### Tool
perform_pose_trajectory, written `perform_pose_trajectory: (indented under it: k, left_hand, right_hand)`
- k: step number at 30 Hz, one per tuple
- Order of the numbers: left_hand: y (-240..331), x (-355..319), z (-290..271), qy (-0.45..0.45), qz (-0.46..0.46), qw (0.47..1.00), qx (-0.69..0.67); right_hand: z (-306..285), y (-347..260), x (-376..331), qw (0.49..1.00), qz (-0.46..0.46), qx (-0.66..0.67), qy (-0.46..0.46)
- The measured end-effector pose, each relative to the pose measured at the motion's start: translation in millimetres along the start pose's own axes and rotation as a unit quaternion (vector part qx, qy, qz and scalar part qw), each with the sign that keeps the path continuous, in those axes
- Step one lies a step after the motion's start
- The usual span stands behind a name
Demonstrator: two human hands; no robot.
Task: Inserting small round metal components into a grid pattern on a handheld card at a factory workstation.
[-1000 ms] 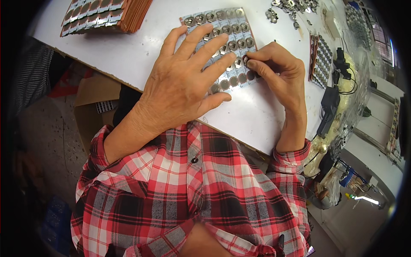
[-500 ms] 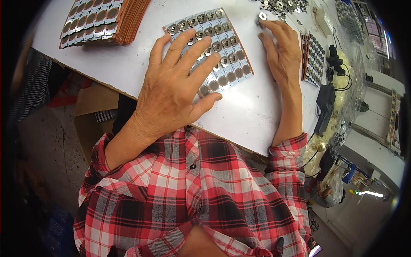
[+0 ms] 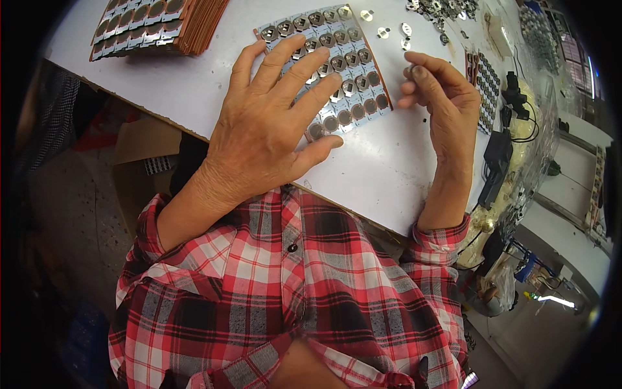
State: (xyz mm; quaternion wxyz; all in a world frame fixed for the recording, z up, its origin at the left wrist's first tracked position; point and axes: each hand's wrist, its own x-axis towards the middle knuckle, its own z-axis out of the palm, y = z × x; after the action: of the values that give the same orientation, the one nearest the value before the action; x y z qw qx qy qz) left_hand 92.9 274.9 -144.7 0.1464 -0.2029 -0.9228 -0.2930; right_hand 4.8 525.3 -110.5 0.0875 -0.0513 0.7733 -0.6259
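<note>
A panel of small circuit boards (image 3: pixel 343 37) lies on the table, with silvery metal clips on many of its round spots. Along the near edge and right corner, the round brown pads are bare. My left hand (image 3: pixel 256 126) rests over the panel's left part, open, with fingers spread, hiding some of the boards. Right of the panel, my right hand (image 3: pixel 453 107) is raised and closed in a pinch. Between its thumb and fingers is a small metal clip (image 3: pixel 411 69), mostly covered by the fingertips. Several loose clips (image 3: pixel 406 30) lie just beyond that hand.
A heap of metal clips (image 3: pixel 447 9) sits at the far right. A tall stack of panels (image 3: pixel 204 29) stands at the far left. Another filled panel (image 3: pixel 489 87), a black adapter (image 3: pixel 497 155) and cables line the right side. A cardboard box (image 3: pixel 146 146) is below the table's left edge.
My right hand has drawn back from the loose clips, and its fingers have curled into a pinch on one. My left hand stays spread on the panel. The panel appears slightly shifted right.
</note>
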Motion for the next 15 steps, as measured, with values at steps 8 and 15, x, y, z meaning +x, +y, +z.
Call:
perform_pose_trajectory:
  k: [8,15]
  left_hand:
    - [-1.8,-1.3,-0.4,-0.003,-0.006,1.0,0.003]
    - [-0.6,0.8,0.9,-0.004,-0.005,1.0,0.004]
  right_hand:
    - [17.2,5.4,-4.3,0.998,0.028,-0.03,-0.051]
    - [25.7,3.8,-6.9,0.998,-0.001,-0.064,-0.013]
